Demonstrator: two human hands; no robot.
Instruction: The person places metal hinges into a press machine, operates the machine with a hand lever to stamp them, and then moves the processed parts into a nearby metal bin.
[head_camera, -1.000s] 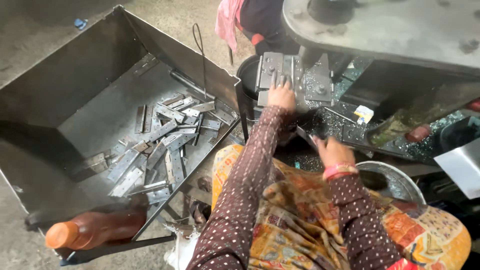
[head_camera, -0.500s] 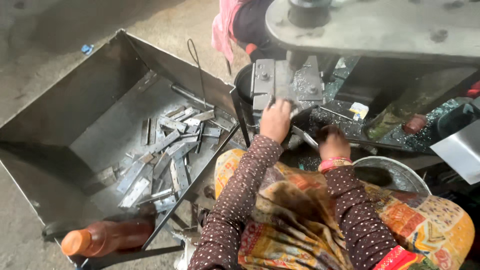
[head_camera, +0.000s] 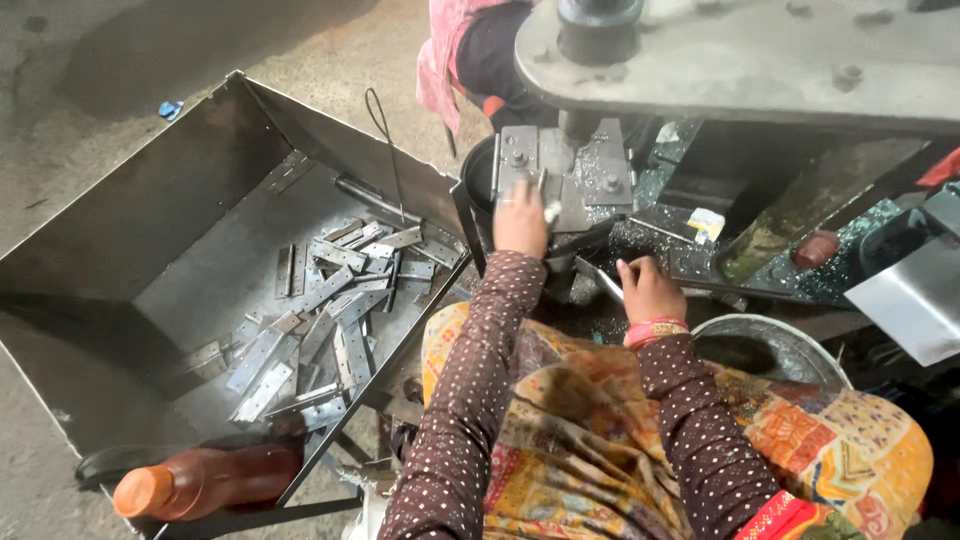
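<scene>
My left hand (head_camera: 520, 220) reaches up to the grey die block (head_camera: 565, 175) of a press machine and its fingers pinch a small flat metal piece at the die. My right hand (head_camera: 650, 290) rests lower on the machine bed and holds a thin metal rod (head_camera: 603, 281) that points toward the die. Both arms wear dark dotted sleeves; a patterned cloth covers my lap.
A big sheet-metal bin (head_camera: 150, 210) at the left holds several flat perforated metal strips (head_camera: 330, 310). An orange-capped brown bottle (head_camera: 205, 480) lies by its near corner. A round metal bowl (head_camera: 775, 345) stands at my right. Another person's pink cloth (head_camera: 445, 60) shows beyond the press.
My left hand has lifted from the die's lower edge up onto the die face. The right hand stayed near the bed. The camera view shifted slightly.
</scene>
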